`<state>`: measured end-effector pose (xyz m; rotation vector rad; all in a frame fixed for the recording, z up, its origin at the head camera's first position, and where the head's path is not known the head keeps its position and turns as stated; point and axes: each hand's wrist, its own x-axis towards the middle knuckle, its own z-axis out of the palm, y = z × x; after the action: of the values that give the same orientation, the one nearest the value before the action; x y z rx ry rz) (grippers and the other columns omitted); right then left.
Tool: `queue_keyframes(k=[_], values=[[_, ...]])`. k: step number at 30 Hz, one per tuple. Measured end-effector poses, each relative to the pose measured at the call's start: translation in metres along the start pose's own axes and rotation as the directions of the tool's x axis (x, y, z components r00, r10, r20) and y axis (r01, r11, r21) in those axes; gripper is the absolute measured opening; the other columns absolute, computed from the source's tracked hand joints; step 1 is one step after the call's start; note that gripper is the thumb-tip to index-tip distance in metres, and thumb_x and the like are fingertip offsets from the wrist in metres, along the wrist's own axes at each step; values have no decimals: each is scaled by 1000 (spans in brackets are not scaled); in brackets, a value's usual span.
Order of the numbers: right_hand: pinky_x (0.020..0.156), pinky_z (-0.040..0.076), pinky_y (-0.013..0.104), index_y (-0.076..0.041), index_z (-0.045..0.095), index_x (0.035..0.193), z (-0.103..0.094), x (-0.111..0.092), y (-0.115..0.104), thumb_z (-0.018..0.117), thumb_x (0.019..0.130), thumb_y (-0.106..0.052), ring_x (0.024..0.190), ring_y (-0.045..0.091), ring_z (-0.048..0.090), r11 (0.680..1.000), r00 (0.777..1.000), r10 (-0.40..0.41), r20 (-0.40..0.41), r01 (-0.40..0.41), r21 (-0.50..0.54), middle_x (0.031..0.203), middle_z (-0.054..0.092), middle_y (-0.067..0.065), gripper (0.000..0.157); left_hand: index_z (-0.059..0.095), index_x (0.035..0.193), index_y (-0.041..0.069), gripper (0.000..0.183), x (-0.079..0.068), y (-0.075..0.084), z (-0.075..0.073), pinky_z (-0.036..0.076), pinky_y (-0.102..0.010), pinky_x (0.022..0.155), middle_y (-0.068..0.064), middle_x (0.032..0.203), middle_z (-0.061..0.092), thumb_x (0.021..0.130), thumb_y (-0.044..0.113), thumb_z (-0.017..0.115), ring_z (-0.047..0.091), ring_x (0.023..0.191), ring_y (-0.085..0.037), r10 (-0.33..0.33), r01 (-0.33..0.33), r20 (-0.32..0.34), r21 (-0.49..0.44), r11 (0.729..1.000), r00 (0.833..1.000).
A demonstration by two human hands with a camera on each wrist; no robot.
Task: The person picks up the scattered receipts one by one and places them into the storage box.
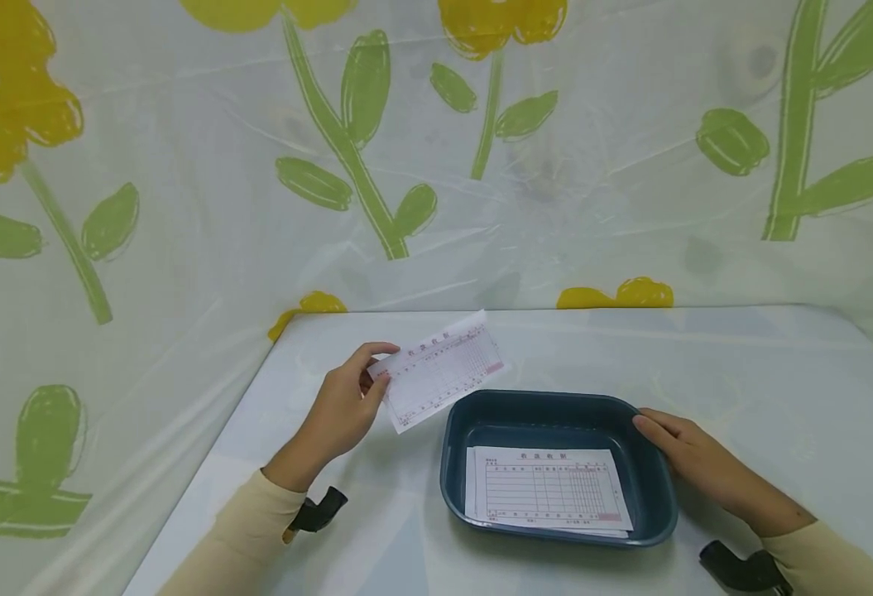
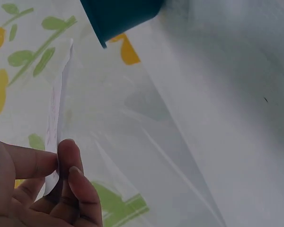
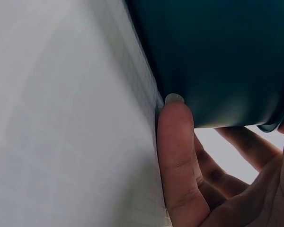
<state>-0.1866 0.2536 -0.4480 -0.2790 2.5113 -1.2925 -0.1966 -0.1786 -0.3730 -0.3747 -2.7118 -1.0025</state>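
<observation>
My left hand [image 1: 347, 401] pinches a printed receipt slip [image 1: 443, 368] by its left end, between thumb and fingers. The slip is held tilted in the air, left of and above the tray's far left corner. In the left wrist view the slip [image 2: 57, 123] appears nearly edge-on. My right hand [image 1: 697, 455] grips the right rim of a dark teal plastic tray [image 1: 555, 406], thumb on the rim. In the right wrist view its fingers [image 3: 177, 156] rest against the tray's outer wall [image 3: 217, 71]. Inside the tray lies a small stack of similar slips [image 1: 548, 488], printed side up.
A white table [image 1: 317, 538] carries the tray. Behind it hangs a pale curtain [image 1: 205, 165] with yellow flowers and green leaves, meeting the table's far edge. Black straps [image 1: 317, 509] sit at both wrists.
</observation>
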Motion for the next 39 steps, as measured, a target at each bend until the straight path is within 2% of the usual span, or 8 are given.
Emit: queue_keyframes(k=[6, 14, 22, 31, 35, 39], values=[[88, 57, 46, 8, 37, 149, 0, -1, 0, 33, 109, -43, 128, 40, 53, 1000, 1000, 9, 9, -9, 12, 146, 49, 29, 65, 57, 134, 14, 39, 1, 13, 12, 49, -22, 60, -5, 97, 67, 97, 2, 60, 55, 72, -15, 34, -34, 22, -28, 999, 999], [90, 55, 51, 11, 35, 148, 0, -2, -2, 31, 109, -42, 129, 45, 51, 999, 1000, 16, -15, -17, -39, 147, 45, 33, 66, 58, 133, 16, 40, 2, 27, 25, 46, -21, 58, -2, 96, 66, 96, 1, 61, 54, 70, -13, 61, -58, 54, -57, 997, 997], [86, 58, 45, 11, 33, 149, 1, -1, 0, 31, 109, -41, 127, 42, 54, 1000, 1000, 22, 2, -22, 1, 147, 45, 33, 65, 58, 132, 15, 38, 1, 34, 34, 43, -21, 55, 1, 94, 65, 97, 0, 60, 53, 68, -11, 105, -95, 103, -95, 991, 989], [88, 57, 50, 11, 33, 149, 1, -1, 1, 32, 109, -44, 132, 49, 49, 1000, 1000, 28, 6, -28, 9, 149, 42, 33, 68, 57, 133, 17, 37, -1, 42, 45, 44, -19, 55, 3, 92, 64, 99, 3, 57, 54, 68, -11, 104, -83, 187, -113, 990, 977], [89, 56, 50, 10, 34, 149, 2, 1, 1, 32, 108, -45, 132, 48, 49, 999, 1000, 27, 7, -27, 17, 149, 43, 32, 69, 56, 134, 18, 37, 0, 46, 50, 46, -20, 55, 2, 96, 65, 100, 4, 56, 56, 70, -11, 95, -67, 226, -126, 990, 970], [89, 56, 49, 10, 35, 149, 2, 0, 0, 33, 108, -45, 130, 45, 51, 1000, 1000, 26, -1, -26, 11, 149, 43, 33, 68, 56, 135, 17, 37, 3, 52, 55, 47, -20, 56, 1, 100, 67, 100, 4, 55, 56, 70, -10, 114, -82, 252, -134, 988, 961]])
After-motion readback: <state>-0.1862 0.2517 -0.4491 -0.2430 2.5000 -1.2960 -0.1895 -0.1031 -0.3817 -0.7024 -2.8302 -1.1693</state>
